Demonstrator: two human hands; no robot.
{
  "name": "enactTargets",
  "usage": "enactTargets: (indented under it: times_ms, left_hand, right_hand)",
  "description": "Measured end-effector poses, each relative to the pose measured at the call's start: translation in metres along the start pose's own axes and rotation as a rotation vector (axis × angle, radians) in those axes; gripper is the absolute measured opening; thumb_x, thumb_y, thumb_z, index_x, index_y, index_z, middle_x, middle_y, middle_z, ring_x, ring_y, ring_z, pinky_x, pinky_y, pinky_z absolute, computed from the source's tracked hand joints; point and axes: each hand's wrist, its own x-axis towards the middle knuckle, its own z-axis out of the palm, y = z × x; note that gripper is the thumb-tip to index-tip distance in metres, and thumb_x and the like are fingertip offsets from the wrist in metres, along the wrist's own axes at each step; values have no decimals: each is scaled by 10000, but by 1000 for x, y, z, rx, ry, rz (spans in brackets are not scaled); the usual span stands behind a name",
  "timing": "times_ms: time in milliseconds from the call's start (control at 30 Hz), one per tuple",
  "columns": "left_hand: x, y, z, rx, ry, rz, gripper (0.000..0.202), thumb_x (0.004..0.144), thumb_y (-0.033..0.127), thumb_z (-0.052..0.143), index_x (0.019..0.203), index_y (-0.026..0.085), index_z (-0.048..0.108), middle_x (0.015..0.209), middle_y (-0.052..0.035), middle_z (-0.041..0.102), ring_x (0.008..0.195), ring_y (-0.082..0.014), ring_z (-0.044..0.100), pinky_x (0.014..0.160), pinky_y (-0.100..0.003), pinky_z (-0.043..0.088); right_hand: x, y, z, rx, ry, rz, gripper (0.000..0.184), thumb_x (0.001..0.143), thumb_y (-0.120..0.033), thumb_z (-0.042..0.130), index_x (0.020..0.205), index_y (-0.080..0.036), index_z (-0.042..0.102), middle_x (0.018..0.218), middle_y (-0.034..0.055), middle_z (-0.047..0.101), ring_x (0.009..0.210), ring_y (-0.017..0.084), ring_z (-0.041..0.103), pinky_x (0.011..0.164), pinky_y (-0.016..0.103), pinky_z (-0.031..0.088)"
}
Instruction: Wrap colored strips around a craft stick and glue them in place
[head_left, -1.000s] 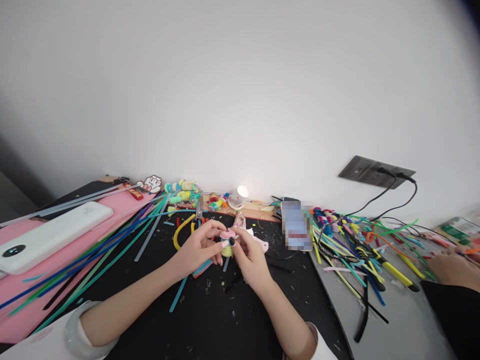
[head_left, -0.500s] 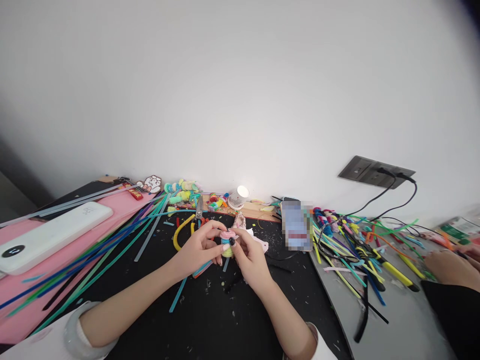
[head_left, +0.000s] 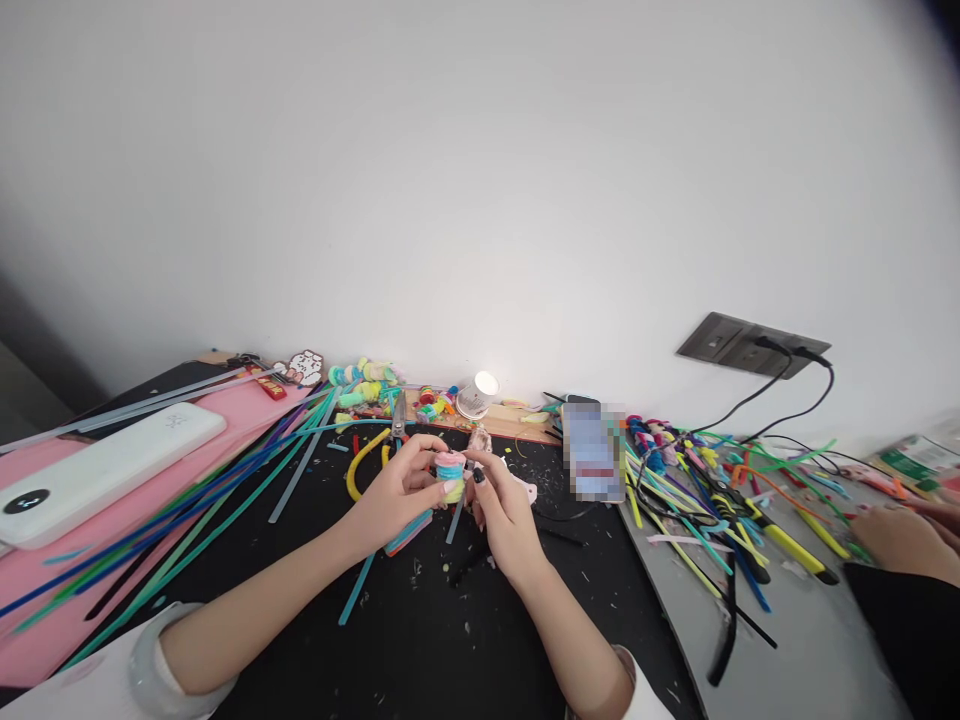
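Note:
A small roll of fuzzy pipe cleaner point(head_left: 450, 472), banded pink, blue and yellow, is held above the black work surface. My left hand point(head_left: 405, 490) grips it from the left between thumb and fingers. Just to its right, my right hand point(head_left: 501, 505) has thumb and index finger pinched together, close against the roll. Whatever lies in that pinch is too small to make out. Behind my left hand lies a cutting tool with yellow handles point(head_left: 357, 476), partly covered. Flat colored strips point(head_left: 409, 532) lie under the left wrist.
Left, a white power bank point(head_left: 112, 470) rests on a pink sheet among long pipe cleaners. A white paper cup point(head_left: 477, 396) and a phone point(head_left: 592, 450) stand toward the wall. Yellow-black pliers point(head_left: 780, 540) and loose stems lie right, beside another person's hand point(head_left: 904, 540).
My right hand has shifted slightly right, off the front of the roll, so more of its colored bands show. The left hand still holds it. The other person's hand moved slightly.

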Motion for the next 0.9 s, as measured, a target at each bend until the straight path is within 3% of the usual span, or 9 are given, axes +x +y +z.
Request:
enactTargets:
  times_ms: [133,300,500,633,733,900]
  left_hand:
    - [1,0,0,23,50,19,362,809,320,665,1118,276,481,1066,-26,674,819,-183,652,750,-319,518]
    - [3,-3,1,62,146,27,410,795,324,675,1144,247,474,1008,-37,677,776,-180,644,746,-331,521]
    - [7,-3,-8,121,450,71,430,809,393,654,1160,236,462,1127,-84,662,958,-231,667,809,-354,525]
    - [9,-4,-16,132,596,126,424,834,403,625,1188,249,449,1221,-91,615,1056,-232,640,871,-348,513]
    - [10,-5,-16,144,562,84,446,837,410,614,1214,246,442,1214,-94,616,1019,-230,646,851,-348,515]
    - [7,-5,-8,161,339,17,472,829,359,620,1244,235,433,1174,-95,645,972,-228,655,829,-355,520]
  right_hand:
    - [2,0,-1,-39,134,44,319,956,-353,411,1182,-184,560,668,-34,495,505,121,423,498,231,352]
    - [3,2,-1,-54,180,39,272,926,-285,433,1123,-174,584,636,-40,493,497,117,418,493,226,342]
    - [5,5,-5,-91,347,46,246,883,-294,457,948,-158,652,673,12,595,514,130,449,489,242,356]
    - [5,3,-7,-74,382,68,218,877,-355,473,797,-190,592,639,-3,571,492,129,435,490,250,359]
    - [4,1,-6,-80,375,51,221,884,-366,482,718,-220,487,579,-42,475,493,126,405,480,244,324]
    - [3,-2,-4,-76,327,46,291,909,-337,443,643,-232,390,531,-68,381,489,113,341,479,238,284]
